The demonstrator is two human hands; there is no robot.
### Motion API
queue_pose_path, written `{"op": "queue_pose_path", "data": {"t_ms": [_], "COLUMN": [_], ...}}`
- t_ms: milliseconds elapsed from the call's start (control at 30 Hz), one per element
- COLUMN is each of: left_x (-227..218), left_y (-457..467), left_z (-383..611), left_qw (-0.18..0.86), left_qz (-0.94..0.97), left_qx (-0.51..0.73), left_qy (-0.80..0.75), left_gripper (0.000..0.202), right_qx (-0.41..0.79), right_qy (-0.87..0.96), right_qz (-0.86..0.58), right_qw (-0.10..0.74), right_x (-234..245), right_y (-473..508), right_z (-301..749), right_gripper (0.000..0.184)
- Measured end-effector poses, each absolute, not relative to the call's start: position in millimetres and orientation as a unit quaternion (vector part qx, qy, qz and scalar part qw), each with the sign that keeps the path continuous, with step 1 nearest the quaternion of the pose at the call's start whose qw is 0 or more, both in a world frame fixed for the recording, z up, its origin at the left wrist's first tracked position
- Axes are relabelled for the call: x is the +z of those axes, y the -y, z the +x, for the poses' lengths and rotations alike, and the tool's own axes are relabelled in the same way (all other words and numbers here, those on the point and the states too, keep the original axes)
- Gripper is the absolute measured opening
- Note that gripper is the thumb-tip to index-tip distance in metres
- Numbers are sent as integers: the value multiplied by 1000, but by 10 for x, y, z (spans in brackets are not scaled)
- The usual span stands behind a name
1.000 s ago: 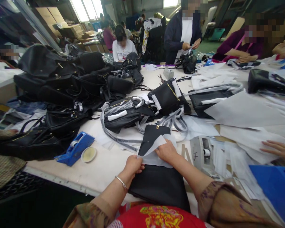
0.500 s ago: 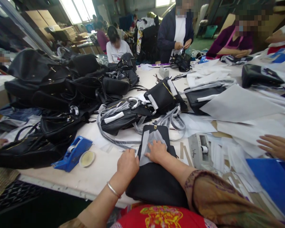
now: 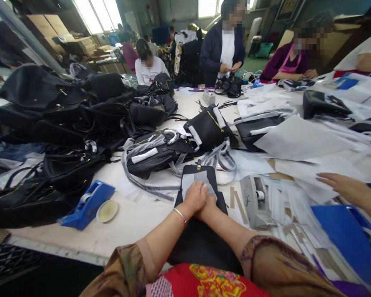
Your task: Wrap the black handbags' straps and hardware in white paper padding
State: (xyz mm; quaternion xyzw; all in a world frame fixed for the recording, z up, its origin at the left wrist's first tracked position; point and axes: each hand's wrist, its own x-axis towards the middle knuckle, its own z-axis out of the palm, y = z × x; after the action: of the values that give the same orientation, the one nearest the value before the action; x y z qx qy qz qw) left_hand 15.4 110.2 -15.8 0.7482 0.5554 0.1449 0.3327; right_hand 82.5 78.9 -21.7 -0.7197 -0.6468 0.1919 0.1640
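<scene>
A black bag (image 3: 204, 243) lies flat before me, its narrow top flap with a small gold clasp (image 3: 199, 168) pointing away. A thin whitish sheet (image 3: 188, 180) covers part of that flap. On the sheet my left hand (image 3: 194, 195) rests with curled fingers; anything in them is hidden. My right hand (image 3: 207, 202) is pressed close against it from the right, over the same sheet, and its fingers are mostly hidden. A blue tape dispenser (image 3: 88, 202) stands to the left beside a small round dish (image 3: 107, 211). To the right is a grey tape dispenser (image 3: 256, 202).
Black bags (image 3: 49, 107) are heaped at left. Beyond my hands lie bags with wrapped straps (image 3: 151, 154). Paper sheets (image 3: 303, 136), strips and a blue dispenser (image 3: 343, 235) cover the right, where another person's hand (image 3: 343, 185) reaches in. Co-workers sit and stand across the table.
My left hand has moved right from the bag's edge onto the whitish sheet and now meets my right hand. My right hand's spread fingers have drawn in. The view has shifted slightly.
</scene>
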Motion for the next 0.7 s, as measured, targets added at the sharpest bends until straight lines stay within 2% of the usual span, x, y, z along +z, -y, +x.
{"op": "queue_pose_path", "data": {"t_ms": [133,200,267,433,567,700], "left_x": [-279,-284,-284,-292,-280,-266], "left_y": [-1067,-1014,-985,-1026,-1074,-1118], "left_z": [-181,-274,-316,-327,-344,-406], "left_qw": [235,195,169,170,198,214], "left_qz": [770,781,787,784,766,727], "left_qx": [67,26,-4,0,13,35], "left_qy": [-590,-592,-593,-598,-611,-651], "left_gripper": [43,43,46,40,36,25], "right_qx": [163,142,135,109,95,75], "right_qy": [792,814,825,832,844,851], "right_qz": [-588,-563,-548,-541,-524,-519], "right_qw": [33,2,-19,-52,-57,-26], "right_x": [-47,28,65,-27,-116,-37], "right_y": [-535,-417,-346,-397,-502,-422], "right_z": [1249,1449,1578,1601,1590,1644], "right_gripper": [63,71,66,27,24,23]}}
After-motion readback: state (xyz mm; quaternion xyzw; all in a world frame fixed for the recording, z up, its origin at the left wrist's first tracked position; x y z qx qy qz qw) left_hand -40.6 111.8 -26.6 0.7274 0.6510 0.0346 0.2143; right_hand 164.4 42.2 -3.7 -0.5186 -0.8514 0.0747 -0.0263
